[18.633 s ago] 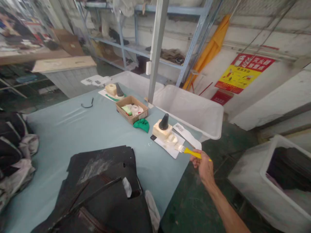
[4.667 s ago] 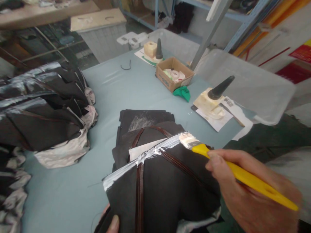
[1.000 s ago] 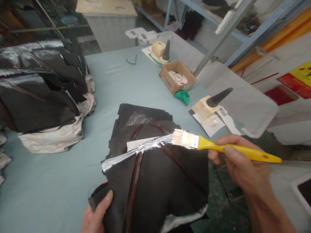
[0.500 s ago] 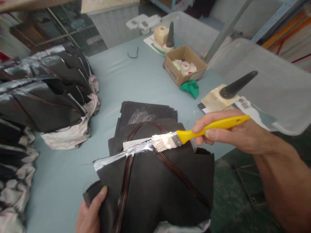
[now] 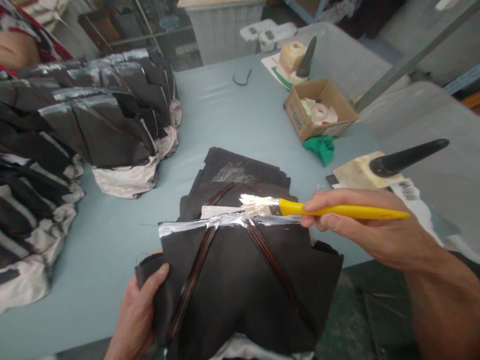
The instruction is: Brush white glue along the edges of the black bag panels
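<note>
Yellow-handled brush (image 5: 291, 207) has moved since the earlier view: from beside the beige block (image 5: 354, 172) to the white-coated upper edge of the dark panel (image 5: 240, 280). Right hand (image 5: 365, 235): grip clamped on the brush handle. Left hand (image 5: 139, 307): grip clamped on the panel's left side. Panel location: over the near edge of the counter (image 5: 210, 115), in front of dark flat pieces (image 5: 240, 170) lying there.

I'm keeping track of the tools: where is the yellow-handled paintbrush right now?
In the head view, right of centre: the yellow-handled paintbrush is in the right hand, its bristles at the white-coated top edge of the black panel.
</note>
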Demonstrator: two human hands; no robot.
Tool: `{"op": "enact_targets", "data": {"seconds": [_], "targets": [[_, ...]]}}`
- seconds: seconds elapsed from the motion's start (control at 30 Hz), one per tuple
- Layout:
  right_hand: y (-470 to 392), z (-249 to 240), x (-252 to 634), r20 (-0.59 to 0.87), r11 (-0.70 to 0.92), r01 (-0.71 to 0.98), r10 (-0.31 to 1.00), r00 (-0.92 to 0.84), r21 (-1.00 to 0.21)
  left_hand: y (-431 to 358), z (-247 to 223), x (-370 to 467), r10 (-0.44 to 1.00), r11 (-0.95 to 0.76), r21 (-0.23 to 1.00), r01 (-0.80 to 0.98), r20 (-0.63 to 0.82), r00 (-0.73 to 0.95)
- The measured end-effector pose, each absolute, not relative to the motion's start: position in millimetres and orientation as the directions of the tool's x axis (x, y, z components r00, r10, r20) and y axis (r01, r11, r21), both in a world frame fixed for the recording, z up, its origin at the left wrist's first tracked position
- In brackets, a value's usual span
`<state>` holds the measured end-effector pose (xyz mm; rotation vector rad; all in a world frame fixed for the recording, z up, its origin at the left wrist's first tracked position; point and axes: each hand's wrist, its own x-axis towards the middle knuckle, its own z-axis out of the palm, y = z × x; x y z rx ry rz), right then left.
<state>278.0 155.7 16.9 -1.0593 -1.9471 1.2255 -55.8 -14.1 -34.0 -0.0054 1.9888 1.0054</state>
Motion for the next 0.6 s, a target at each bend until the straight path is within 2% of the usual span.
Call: {"op": "enact_targets", "data": {"seconds": [0.13,0.33,0.6], "targets": [[138.9,25.3,284.0,0.141,0.318,0.326,0.873,-0.466,-0.89,-12.8,-31.3,-54.0,0.343,0.669,0.651,-0.358,-0.698,-0.629],[140.2,18.3,279.4,0.125,0.336,0.311,0.831,-0.541,-0.889,-13.2,-31.5,-51.5,0.359,0.663,0.661,-0.35,-0.692,-0.626],[140.5,16.7,288.3,0.152,0.372,0.314,0.821,-0.55,-0.874,-13.7,-33.1,-51.9,0.392,0.647,0.678,-0.35,-0.689,-0.61]]}}
